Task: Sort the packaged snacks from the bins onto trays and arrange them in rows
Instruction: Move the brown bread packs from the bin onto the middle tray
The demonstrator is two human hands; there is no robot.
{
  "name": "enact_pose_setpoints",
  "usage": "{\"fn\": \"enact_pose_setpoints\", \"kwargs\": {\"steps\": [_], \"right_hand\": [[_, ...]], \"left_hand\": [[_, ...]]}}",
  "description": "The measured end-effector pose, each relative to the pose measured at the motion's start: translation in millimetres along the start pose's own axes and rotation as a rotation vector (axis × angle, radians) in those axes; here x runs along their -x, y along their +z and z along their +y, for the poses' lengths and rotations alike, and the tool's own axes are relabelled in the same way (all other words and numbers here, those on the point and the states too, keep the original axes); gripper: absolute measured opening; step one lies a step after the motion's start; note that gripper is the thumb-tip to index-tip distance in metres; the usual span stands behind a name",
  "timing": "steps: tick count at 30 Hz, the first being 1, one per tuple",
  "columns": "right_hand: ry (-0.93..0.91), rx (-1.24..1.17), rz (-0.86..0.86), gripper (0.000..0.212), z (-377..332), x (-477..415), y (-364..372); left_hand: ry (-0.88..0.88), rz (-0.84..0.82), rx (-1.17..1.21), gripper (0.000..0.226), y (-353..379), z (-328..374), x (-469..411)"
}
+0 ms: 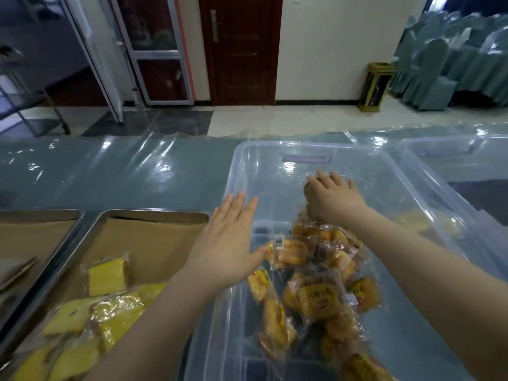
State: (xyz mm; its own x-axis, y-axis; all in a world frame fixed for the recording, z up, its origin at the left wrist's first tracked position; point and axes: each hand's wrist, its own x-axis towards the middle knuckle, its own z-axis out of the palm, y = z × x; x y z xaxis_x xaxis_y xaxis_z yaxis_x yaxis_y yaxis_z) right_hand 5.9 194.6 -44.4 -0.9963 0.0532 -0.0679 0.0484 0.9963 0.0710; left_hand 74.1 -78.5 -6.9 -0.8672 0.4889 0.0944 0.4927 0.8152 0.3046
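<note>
The person's left hand (228, 243) stretched forward flat and open, fingers straight and close together, palm down above the left wall of a large clear plastic storage bin (242, 171) on a desk (110, 174) covered in blue cloth and glossy film. The right hand (334, 198) reached deeper into the bin, forearm angled above a heap of golden-brown wrapped bread snacks (319, 298), fingers curled down over one brown packet (308, 195) mostly hidden beneath the palm. Left of the bin, yellow wrapped cake slices (107, 276) lay in a paper-lined metal tray (154, 214).
</note>
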Motion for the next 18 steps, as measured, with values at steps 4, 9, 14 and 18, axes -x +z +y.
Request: {"fn": "enact_pose_setpoints", "kwargs": {"steps": [4, 9, 14, 18], "right_hand": [[0.038, 0.091, 0.074, 0.066, -2, 12, -2], [-0.003, 0.234, 0.177, 0.019, 3, 36, -14], [0.008, -0.093, 0.279, 0.011, -12, 70, -36], [0.031, -0.401, 0.433, 0.013, -37, 98, -62]], "left_hand": [[-0.015, 0.01, 0.03, 0.083, -2, 3, 3], [-0.024, 0.028, 0.055, 0.081, -1, 8, 24], [-0.027, 0.022, 0.09, 0.08, -2, 12, 35], [-0.05, 0.076, 0.276, 0.076, -8, 12, 40]]}}
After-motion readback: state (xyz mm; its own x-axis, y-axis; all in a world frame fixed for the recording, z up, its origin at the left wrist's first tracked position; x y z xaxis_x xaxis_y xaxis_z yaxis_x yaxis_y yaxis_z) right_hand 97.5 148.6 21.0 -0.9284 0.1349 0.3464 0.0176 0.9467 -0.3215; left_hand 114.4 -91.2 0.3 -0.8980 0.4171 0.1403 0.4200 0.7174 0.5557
